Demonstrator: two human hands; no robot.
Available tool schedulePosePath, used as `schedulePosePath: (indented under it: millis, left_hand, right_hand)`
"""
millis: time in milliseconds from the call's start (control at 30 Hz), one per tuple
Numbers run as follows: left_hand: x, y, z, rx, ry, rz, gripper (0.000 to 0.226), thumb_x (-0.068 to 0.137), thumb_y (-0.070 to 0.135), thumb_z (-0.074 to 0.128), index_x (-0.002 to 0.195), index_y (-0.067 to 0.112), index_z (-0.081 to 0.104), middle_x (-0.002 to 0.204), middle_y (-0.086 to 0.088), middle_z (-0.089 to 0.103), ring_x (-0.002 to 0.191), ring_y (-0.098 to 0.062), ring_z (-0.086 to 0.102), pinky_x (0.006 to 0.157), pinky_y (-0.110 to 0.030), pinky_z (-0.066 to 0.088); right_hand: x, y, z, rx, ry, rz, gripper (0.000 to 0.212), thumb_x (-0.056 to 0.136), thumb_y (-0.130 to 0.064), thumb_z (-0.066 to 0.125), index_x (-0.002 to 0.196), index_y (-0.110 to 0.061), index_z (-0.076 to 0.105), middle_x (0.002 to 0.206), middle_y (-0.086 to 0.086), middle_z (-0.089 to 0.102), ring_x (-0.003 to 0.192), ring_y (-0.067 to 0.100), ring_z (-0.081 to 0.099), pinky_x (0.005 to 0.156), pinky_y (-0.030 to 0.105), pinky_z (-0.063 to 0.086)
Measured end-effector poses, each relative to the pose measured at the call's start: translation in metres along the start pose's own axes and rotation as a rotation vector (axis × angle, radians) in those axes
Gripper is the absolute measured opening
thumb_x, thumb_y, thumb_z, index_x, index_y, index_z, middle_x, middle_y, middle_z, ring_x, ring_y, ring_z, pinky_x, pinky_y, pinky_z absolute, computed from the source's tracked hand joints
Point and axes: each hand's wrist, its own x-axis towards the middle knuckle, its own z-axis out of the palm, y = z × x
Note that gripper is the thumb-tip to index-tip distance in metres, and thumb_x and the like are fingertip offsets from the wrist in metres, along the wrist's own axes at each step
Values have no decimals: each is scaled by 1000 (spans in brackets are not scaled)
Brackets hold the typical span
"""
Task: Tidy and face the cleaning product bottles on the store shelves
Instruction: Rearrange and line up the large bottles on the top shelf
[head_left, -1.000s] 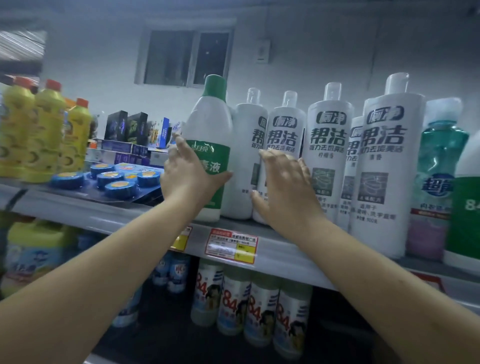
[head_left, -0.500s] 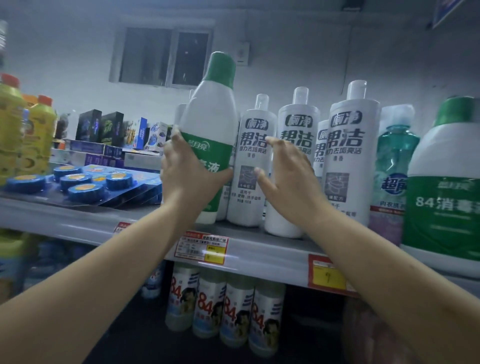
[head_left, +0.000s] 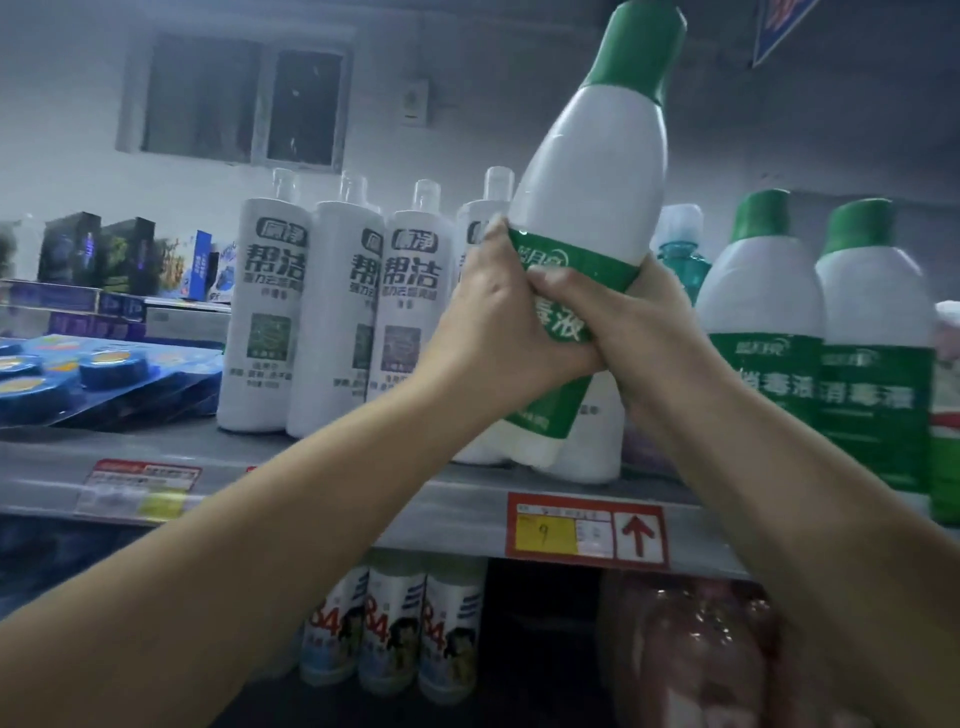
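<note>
Shelf (head_left: 467, 499) below, both my left hand (head_left: 493, 332) and right hand (head_left: 639, 327) clamp the disinfectant bottle (head_left: 592, 208), tilted toward one o'clock; I'd upright it beside its twins (head_left: 821, 332) at three o'clock.

The held bottle (head_left: 597, 208) is white with a green cap and label; the shelf tag (head_left: 587, 530) is red and yellow.

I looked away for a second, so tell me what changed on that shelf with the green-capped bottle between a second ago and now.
The green-capped bottle has been lifted off the shelf and carried right, now tilted in front of the white bottles. The right hand, which was on a white bottle, has joined the left hand on it. The white bottles and the blue discs kept their places.
</note>
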Motion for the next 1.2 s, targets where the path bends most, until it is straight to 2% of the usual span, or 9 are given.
schedulePosePath:
  millis: [133, 233, 300, 400, 567, 700, 867, 1100, 1200]
  left_hand:
    - [8, 7, -1, 63, -262, 52, 90, 67, 43, 74, 141, 26, 24, 127, 12, 45, 107, 3, 47, 90, -11, 43]
    - [14, -4, 1, 125, -21, 23, 67, 86, 34, 59, 142, 20, 26, 140, 2, 41, 115, -5, 39, 96, -24, 35]
    - [19, -21, 8, 234, 138, -70, 67, 87, 26, 56, 143, 13, 21, 145, -5, 33, 126, -15, 34, 104, -30, 31]
    - [21, -45, 22, 324, 64, -296, 87, 85, 37, 60, 147, 8, 6, 153, -12, 18, 140, -27, 20, 116, -43, 20]
    - [25, -62, 34, 324, 53, -432, 100, 77, 47, 67, 147, 7, 7, 146, -17, 29, 132, -33, 34, 108, -47, 36]
    - [28, -67, 37, 247, 73, -495, 93, 72, 49, 71, 138, 9, 20, 124, -15, 52, 102, -31, 58, 82, -45, 55]
    - [28, -67, 36, 160, 97, -513, 92, 73, 43, 73, 139, 12, 18, 114, -11, 58, 91, -26, 61, 76, -41, 57]
    - [18, -68, 13, 85, 133, -435, 85, 70, 43, 74, 134, 16, 25, 111, -8, 57, 85, -22, 62, 71, -42, 58]
    - [14, -71, -5, 53, 180, -408, 68, 70, 39, 75, 120, 16, 34, 106, -4, 58, 83, -19, 61, 69, -38, 57]
  right_hand:
    - [-2, -5, -37, -43, 79, 23, 39, 63, -30, 72, 100, -19, 67, 93, 4, 74, 87, 21, 71, 80, 45, 57]
    - [-5, -11, -63, -35, 128, 36, 29, 73, -26, 73, 100, -21, 64, 92, 1, 73, 81, 16, 72, 73, 35, 59]
    - [-8, -15, -73, -20, 139, 48, 31, 76, -21, 72, 105, -17, 63, 92, 0, 73, 75, 12, 72, 64, 26, 58]
    - [-11, -17, -79, -57, 157, 41, 38, 74, -22, 73, 109, -14, 62, 95, 3, 72, 77, 13, 72, 61, 23, 57]
    - [-14, -17, -75, -69, 112, 44, 30, 76, -21, 72, 105, -15, 64, 91, 2, 73, 76, 14, 72, 61, 24, 56]
    - [-13, -16, -64, -61, 80, 40, 25, 75, -21, 72, 98, -18, 65, 88, 1, 73, 78, 16, 72, 67, 30, 58]
    - [-12, -12, -49, -51, 18, 76, 25, 74, -24, 73, 98, -20, 66, 91, 2, 74, 82, 18, 72, 77, 41, 58]
    - [-12, -13, -31, -105, -41, 37, 25, 70, -33, 72, 94, -26, 66, 89, -4, 74, 80, 13, 72, 78, 40, 58]
    - [-12, -13, -23, -81, -53, 34, 27, 67, -34, 71, 92, -27, 66, 88, -4, 74, 79, 13, 72, 77, 41, 58]
